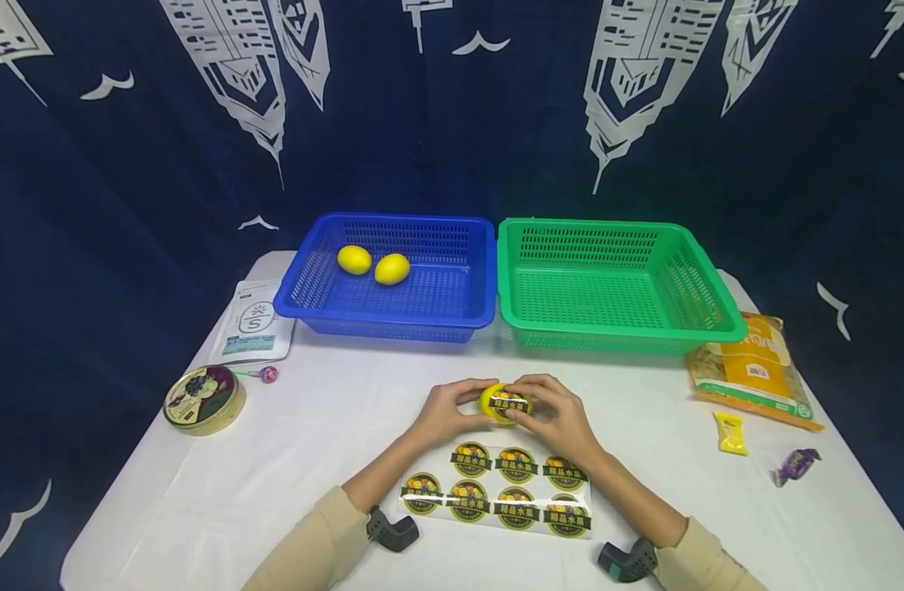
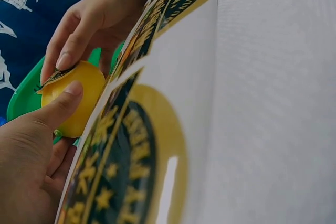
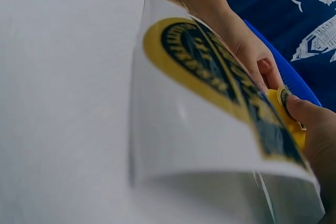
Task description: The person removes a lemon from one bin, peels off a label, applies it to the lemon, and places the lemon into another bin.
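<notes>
head view: far beyond the sticker sheet (image 1: 493, 484) hangs the navy cloth (image 1: 452, 148) with its white prints. the white table (image 1: 274, 460) lies under the sheet. beyond the sheet, the green basket (image 1: 562, 335) stands to the right and the blue basket (image 1: 378, 323) to the left, their rims side by side, walling off the far side. well to the sheet's right lies the snack bag (image 1: 754, 369), partly covered by the green basket's near corner; far left of it, the pale packet (image 1: 255, 324).

just past the sheet's far edge, the left hand (image 1: 459, 409) curls thumb and fingers round one side of the held lemon (image 2: 84, 109); the right hand (image 1: 558, 414) grips the other side, fingers on the sticker (image 1: 511, 404). one tip of that sticker stands off the peel in the left wrist view. the right forearm (image 1: 640, 497) crosses the sheet's right edge.

left of the sheet sits the round tin (image 1: 204, 400), with the lollipop (image 1: 268, 374) just beside it; well to its right, the yellow candy (image 1: 731, 432) and purple candy (image 1: 797, 465).

white tabletop runs from the sheet's left edge to the tin, and from its right edge to the candies; a narrower strip, with the hands over it, separates its far edge from the baskets.
</notes>
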Demonstrator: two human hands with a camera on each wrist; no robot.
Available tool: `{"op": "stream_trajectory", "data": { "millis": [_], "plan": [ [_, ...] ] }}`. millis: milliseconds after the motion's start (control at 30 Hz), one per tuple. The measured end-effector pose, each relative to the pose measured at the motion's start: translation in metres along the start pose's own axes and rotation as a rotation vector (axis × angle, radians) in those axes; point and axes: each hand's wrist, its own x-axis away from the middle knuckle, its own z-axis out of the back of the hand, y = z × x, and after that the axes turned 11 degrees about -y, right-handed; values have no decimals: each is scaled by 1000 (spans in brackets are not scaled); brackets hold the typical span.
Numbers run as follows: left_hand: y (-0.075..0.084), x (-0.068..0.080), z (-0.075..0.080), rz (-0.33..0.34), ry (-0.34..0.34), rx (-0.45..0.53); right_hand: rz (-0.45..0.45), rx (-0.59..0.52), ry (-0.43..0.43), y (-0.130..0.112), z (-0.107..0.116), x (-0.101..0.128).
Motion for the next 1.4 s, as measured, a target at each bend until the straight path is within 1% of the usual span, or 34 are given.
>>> {"op": "stream_trajectory", "data": {
  "millis": [200,300,400,500,633,733,833,1000,1133,1267,1367,1400],
  "plan": [
    [0,0,-1,-14,-2,10,22,-104,-7,-2,-2,1],
    [2,-1,-1,-3,-8,33,39,-117,-15,-13,1,-1],
    [5,-1,0,17,-25,57,31,-132,-27,-23,5,-3],
    [13,-1,4,43,-55,91,20,-150,-39,-26,6,-3],
    [34,-1,11,106,-76,205,19,-151,-45,-26,6,-3],
    [44,-2,13,158,-59,283,14,-156,-49,-25,7,-3],
    [47,-3,12,187,-38,308,17,-169,-56,-25,7,-3],
    [47,-5,10,204,-17,322,18,-176,-59,-26,7,-3],
    [46,-6,10,216,-19,331,-9,-182,-66,-26,9,-3],
    [28,-8,5,222,-10,343,-30,-191,-76,-24,9,-2],
    [14,-9,2,223,3,347,-28,-202,-83,-21,9,-2],
    [13,-9,1,223,6,348,-27,-204,-86,-20,9,-2]
  ]
}}
